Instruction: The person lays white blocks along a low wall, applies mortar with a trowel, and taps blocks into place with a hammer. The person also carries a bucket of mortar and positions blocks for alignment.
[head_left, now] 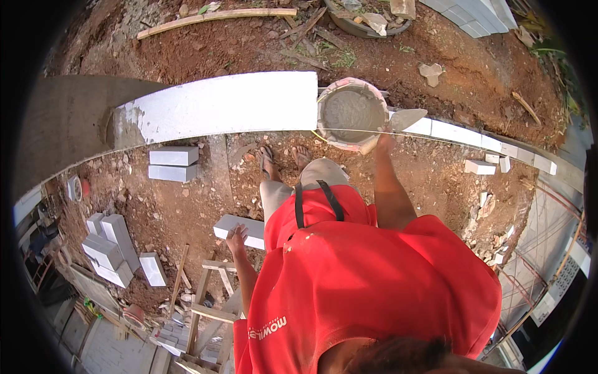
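Note:
My right hand (386,142) is closed round the handle of a trowel (408,119), whose pointed blade reaches out to the right over the wall. Right beside it, a round bucket (350,83) of wet grey mortar (352,115) stands in line with the wall, next to the end of a long white block course (230,106). My left hand (237,237) hangs low at my left side, fingers loosely apart. In the view it overlaps a pale block (252,229); whether it touches the block I cannot tell.
A taut string (274,131) runs along the wall. Stacked blocks (118,240) and a block pair (173,163) lie to the left. A wooden frame (200,299) stands at lower left. Small blocks (481,166) lie to the right. A basin (349,25) sits beyond the wall.

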### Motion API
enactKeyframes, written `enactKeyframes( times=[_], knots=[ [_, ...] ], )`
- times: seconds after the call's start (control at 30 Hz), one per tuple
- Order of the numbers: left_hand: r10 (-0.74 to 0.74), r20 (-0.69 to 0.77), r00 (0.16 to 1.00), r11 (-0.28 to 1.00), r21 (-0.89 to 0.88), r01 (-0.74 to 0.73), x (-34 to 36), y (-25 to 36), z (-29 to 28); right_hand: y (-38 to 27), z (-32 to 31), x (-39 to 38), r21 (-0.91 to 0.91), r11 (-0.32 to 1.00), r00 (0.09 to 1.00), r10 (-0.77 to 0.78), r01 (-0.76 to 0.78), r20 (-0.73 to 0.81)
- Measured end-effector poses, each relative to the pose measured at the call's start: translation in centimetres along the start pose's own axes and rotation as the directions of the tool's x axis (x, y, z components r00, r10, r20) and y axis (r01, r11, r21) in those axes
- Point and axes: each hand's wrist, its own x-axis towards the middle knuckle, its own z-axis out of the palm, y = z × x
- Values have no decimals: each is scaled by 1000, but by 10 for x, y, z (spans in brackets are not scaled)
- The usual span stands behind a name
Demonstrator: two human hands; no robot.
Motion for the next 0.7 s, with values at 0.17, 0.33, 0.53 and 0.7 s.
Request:
enactKeyframes(
  times=[0.17,0.33,0.53,0.7],
  knots=[
    [-38,-17,999,998,53,39,40,-10,-1,-36,-1,-100,-165,956,963,-220,244,153],
    [16,233,972,890,439,-120,92,52,76,-75,-33,-135,-303,901,835,-105,310,540],
    [-20,586,810,859,425,-286,102,127,275,-115,-108,-176,-351,782,821,-333,516,465],
    [-149,623,768,909,391,-141,93,135,396,-99,-133,-190,-185,745,766,-606,641,216]
  ],
)
